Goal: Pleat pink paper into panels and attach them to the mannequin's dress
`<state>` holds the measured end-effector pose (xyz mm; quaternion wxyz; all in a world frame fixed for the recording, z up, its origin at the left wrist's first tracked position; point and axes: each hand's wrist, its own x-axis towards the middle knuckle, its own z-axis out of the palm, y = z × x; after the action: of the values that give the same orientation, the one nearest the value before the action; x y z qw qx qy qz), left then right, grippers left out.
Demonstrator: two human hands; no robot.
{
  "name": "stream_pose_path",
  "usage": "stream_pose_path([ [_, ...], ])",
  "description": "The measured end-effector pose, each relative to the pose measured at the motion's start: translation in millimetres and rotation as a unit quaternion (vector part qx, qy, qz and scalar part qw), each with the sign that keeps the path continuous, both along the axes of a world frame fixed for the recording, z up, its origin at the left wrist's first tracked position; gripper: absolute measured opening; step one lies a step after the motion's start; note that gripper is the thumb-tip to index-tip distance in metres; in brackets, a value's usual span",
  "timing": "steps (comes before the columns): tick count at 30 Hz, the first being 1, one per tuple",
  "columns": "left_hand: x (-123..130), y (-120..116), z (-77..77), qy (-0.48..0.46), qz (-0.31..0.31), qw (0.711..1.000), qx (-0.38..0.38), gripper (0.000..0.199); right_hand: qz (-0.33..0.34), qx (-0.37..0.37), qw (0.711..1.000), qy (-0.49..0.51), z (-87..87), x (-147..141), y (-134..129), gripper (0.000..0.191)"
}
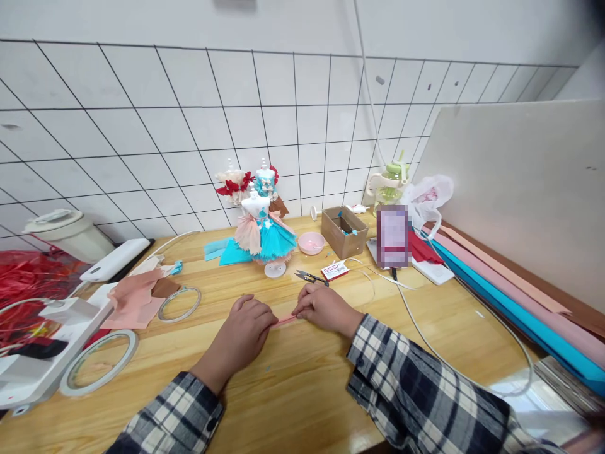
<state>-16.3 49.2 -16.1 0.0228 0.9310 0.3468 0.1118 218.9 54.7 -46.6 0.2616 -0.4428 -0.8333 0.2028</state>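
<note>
A thin pink strip (285, 320) is stretched between my two hands, low over the wooden table (302, 384). My left hand (248, 328) pinches its left end, and my right hand (326, 309) pinches its right end; the fingertips partly hide both ends. Just beyond my right hand lie black thread snips (312, 277) and a small white-and-red box (334, 270). Farther back stands a miniature dress form (258, 208) in a turquoise and pink crepe-paper skirt (274, 238). Two similar small dressed forms are behind it.
At the left are rolls of tape (100, 364), pink paper scraps (137, 296) and a power strip (57, 353). A pink bowl (311, 243), a cardboard box (344, 232), a blurred phone (392, 236) and a green bottle (391, 183) stand at the back. Rolled coloured paper (510, 302) lines the right side.
</note>
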Motion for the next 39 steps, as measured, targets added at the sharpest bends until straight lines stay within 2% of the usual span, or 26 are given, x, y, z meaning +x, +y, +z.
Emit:
stream_pose_path([
  [5,1,-3,6.6,0.026,-0.024,0.999,0.015,0.026,0.004,-0.033,0.998,-0.062,16.3,5,-7,0.015],
  [8,-3,-7,11.3,0.032,-0.021,0.999,0.002,0.026,-0.028,-0.057,0.994,-0.088,24.0,0,-12,0.016],
  [12,-5,-9,13.1,0.037,-0.021,0.999,-0.007,0.032,-0.121,-0.061,0.987,-0.091,21.6,-11,-16,0.018],
  [14,-4,-8,10.9,0.037,-0.025,0.999,-0.009,0.033,-0.141,-0.055,0.984,-0.096,18.1,-14,-17,0.022],
  [16,-4,-7,7.3,0.03,-0.028,0.999,-0.016,0.033,-0.141,-0.056,0.983,-0.101,15.1,-16,-17,0.019],
  [20,-5,-4,1.3,-0.073,0.008,0.996,-0.043,0.027,-0.119,-0.05,0.988,-0.085,12.7,-17,-18,0.008],
  [22,-5,-5,1.5,-0.172,0.076,0.981,-0.051,0.023,-0.119,-0.033,0.99,-0.065,14.2,-17,-17,0.005],
  [24,-2,-9,3.3,-0.282,0.181,0.937,-0.096,0.026,-0.139,0.013,0.989,-0.042,17.8,-17,-17,0.006],
  [26,4,-17,5.1,-0.388,0.267,0.853,-0.226,0.039,-0.154,0.085,0.984,-0.028,22.2,-17,-18,0.012],
  [28,13,-26,5.7,-0.457,0.256,0.741,-0.421,0.051,-0.132,0.153,0.979,-0.04,25.2,-19,-19,0.019],
  [30,22,-32,5.1,-0.509,0.243,0.649,-0.51,0.049,-0.089,0.198,0.974,-0.071,25.8,-22,-22,0.024],
  [31,25,-34,4.5,-0.526,0.239,0.62,-0.531,0.05,-0.069,0.213,0.971,-0.089,25.4,-23,-24,0.025],
  [33,28,-33,2.7,-0.547,0.243,0.587,-0.545,0.05,-0.045,0.237,0.963,-0.12,24.2,-27,-26,0.026],
  [39,21,-22,-5.4,-0.595,0.244,0.545,-0.538,0.031,0.002,0.248,0.96,-0.129,25.9,-38,-35,0.026],
])
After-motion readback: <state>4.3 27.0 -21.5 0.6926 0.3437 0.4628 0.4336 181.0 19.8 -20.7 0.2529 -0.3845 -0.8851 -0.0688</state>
